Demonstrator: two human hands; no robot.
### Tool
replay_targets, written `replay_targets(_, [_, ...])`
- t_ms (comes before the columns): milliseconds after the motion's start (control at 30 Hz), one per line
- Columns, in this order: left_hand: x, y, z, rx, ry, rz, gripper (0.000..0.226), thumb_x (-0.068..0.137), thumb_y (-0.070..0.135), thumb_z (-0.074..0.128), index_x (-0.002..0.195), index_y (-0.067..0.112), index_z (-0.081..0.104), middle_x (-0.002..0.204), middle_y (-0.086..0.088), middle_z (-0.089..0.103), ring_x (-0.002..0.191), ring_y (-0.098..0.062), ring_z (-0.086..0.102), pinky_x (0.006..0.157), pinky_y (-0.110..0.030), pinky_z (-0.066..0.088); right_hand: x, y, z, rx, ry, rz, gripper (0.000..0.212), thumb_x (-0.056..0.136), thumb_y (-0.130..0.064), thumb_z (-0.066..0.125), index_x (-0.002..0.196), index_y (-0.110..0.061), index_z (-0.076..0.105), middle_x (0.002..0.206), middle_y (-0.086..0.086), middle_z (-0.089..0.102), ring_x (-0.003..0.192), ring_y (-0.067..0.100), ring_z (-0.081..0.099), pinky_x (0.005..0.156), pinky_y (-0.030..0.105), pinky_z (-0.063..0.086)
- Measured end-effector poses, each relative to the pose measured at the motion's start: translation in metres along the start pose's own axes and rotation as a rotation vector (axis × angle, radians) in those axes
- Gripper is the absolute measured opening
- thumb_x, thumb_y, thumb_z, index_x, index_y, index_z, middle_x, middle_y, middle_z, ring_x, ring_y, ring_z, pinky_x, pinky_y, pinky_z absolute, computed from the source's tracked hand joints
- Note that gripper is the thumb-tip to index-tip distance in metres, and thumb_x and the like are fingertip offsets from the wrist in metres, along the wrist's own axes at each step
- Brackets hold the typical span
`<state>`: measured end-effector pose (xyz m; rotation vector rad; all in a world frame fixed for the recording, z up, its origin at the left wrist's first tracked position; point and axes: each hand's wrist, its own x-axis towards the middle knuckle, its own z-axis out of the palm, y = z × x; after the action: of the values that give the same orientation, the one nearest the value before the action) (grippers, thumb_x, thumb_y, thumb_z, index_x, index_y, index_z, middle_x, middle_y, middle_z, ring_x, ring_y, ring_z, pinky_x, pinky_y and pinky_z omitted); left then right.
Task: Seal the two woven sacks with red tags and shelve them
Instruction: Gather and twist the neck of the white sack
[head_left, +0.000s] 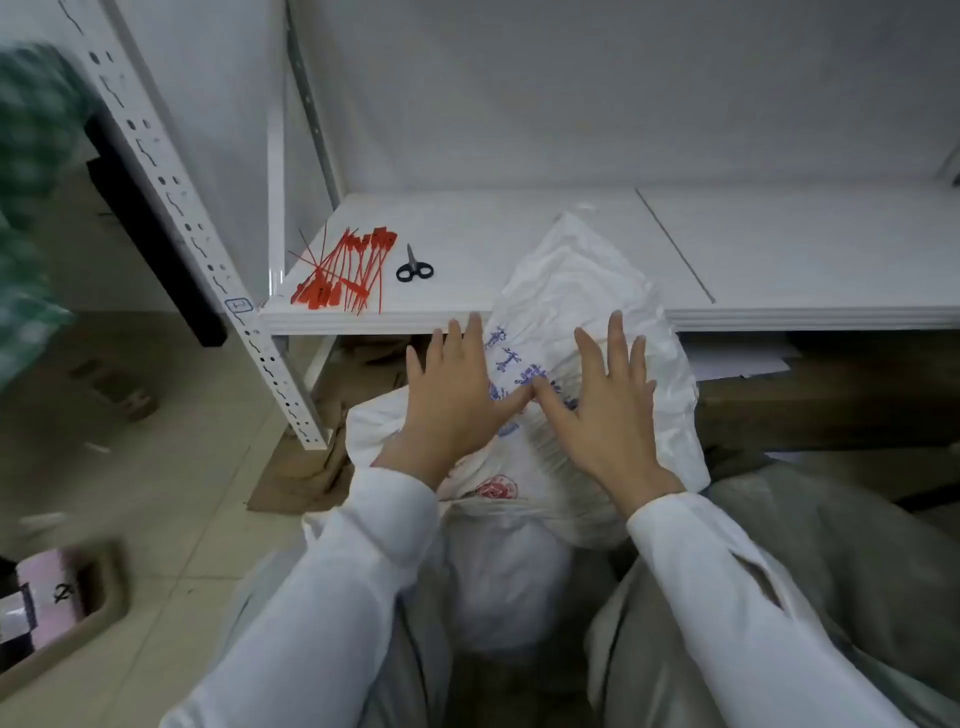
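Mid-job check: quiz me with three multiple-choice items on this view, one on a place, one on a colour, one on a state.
1. Where do the scissors lie?
A. on the shelf, right of the tags
B. on the floor
C. on the wall

2. What colour are the tags?
A. blue
B. red
C. yellow

3. How are the left hand and right hand?
A. gripping scissors
B. flat on the sack, fingers straight
C. off the sack

Answers:
1 A, they lie beside the pile on the white board.
2 B, the pile is plainly red.
3 B, both palms rest on the fabric, holding nothing.
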<state>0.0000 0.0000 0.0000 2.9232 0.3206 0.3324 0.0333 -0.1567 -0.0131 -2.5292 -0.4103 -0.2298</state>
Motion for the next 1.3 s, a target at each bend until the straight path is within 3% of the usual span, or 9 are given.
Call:
replay_targets(233, [0.023,-0.011,0.026,-0.004,-0.263,-0.101,0.115,0.071,0.059,0.073,0.151,0.007,0.008,0.133,-0.013,0.049,0.127,-0.034,0.041,0.096,-0.042,0.040,0.010,0.033,0.010,0.218,-0.160,0.079,0.081,0.091,-0.052,0.055,0.154,-0.020,0.016,0.163,0.004,0.003,0.148,0.023,0.015,0.115,0.036,0.023])
replay_targets(333, [0.030,-0.013,0.020,-0.164,-0.213,-0.164,0.038,0.081,0.044,0.071,0.089,0.013,0.050,0.084,-0.005,0.055,0.077,-0.021,0.054,0.058,-0.031,0.039,0.007,0.036,0.013,0.198,-0.244,0.067,0.076,0.091,-0.045,0.060,0.151,-0.015,0.023,0.155,0.007,0.026,0.135,0.024,0.037,0.105,0.034,0.033])
replay_targets(433, [0.031,-0.016,0.009,-0.326,-0.074,-0.162,0.047,0.085,0.042,0.067,0.062,0.017,0.036,0.060,0.001,0.044,0.055,-0.019,0.043,0.047,-0.028,0.026,0.002,0.040,0.013,0.109,-0.224,0.081,0.050,0.085,-0.049,0.065,0.119,-0.016,0.050,0.121,0.004,0.049,0.105,0.022,0.054,0.084,0.033,0.044])
replay_targets(667, [0.005,-0.022,-0.036,-1.282,0.245,-0.351,0.010,0.087,0.014,0.070,0.097,0.016,0.069,0.088,0.004,0.073,0.077,-0.011,0.070,0.064,-0.022,0.055,-0.004,0.033,-0.009,0.094,-0.250,0.360,0.084,0.061,-0.097,0.035,0.063,-0.015,0.057,0.072,0.004,0.064,0.073,0.026,0.061,0.072,0.037,0.049])
replay_targets(867, [0.001,-0.053,-0.039,-1.645,0.375,-0.743,0.036,0.086,0.018,0.071,0.119,0.010,0.060,0.107,-0.008,0.072,0.087,-0.026,0.072,0.072,-0.041,0.059,-0.022,0.003,-0.024,0.065,0.224,0.108,0.064,0.082,-0.064,0.056,0.052,-0.008,0.052,0.050,0.005,0.052,0.056,0.026,0.052,0.053,0.031,0.036])
replay_targets(933, [0.002,-0.066,-0.037,-1.701,0.411,-0.844,0.039,0.085,0.018,0.070,0.122,0.008,0.059,0.109,-0.010,0.071,0.082,-0.025,0.071,0.061,-0.036,0.059,-0.031,-0.002,-0.020,0.252,0.107,0.031,0.070,0.078,-0.067,0.060,0.047,-0.004,0.051,0.045,0.008,0.052,0.047,0.021,0.050,0.054,0.033,0.042])
replay_targets(1067, [-0.001,-0.062,-0.028,-1.806,0.299,-0.887,0.037,0.090,0.024,0.067,0.122,0.006,0.060,0.103,-0.010,0.073,0.075,-0.025,0.072,0.069,-0.038,0.058,-0.046,-0.014,-0.003,0.552,-0.345,0.114,0.091,0.055,-0.084,0.060,0.075,0.004,0.069,0.074,0.016,0.070,0.067,0.022,0.070,0.070,0.044,0.059])
replay_targets(1167, [-0.002,-0.046,-0.020,-1.879,0.168,-0.829,0.042,0.090,0.032,0.066,0.123,0.007,0.059,0.104,-0.013,0.073,0.083,-0.030,0.073,0.074,-0.048,0.059,-0.051,-0.028,0.004,0.754,-0.540,0.089,0.074,0.060,-0.070,0.070,0.119,-0.026,0.063,0.113,-0.016,0.066,0.103,0.003,0.063,0.086,0.039,0.058])
replay_targets(1300, [-0.002,-0.020,-0.018,-1.829,-0.040,-0.641,0.050,0.089,0.044,0.064,0.123,0.007,0.062,0.110,-0.013,0.072,0.097,-0.030,0.071,0.090,-0.048,0.055,-0.047,-0.040,0.032,0.895,-0.405,0.120,0.099,0.066,-0.033,0.087,0.145,-0.035,0.027,0.126,-0.024,0.053,0.112,-0.005,0.056,0.093,0.025,0.052])
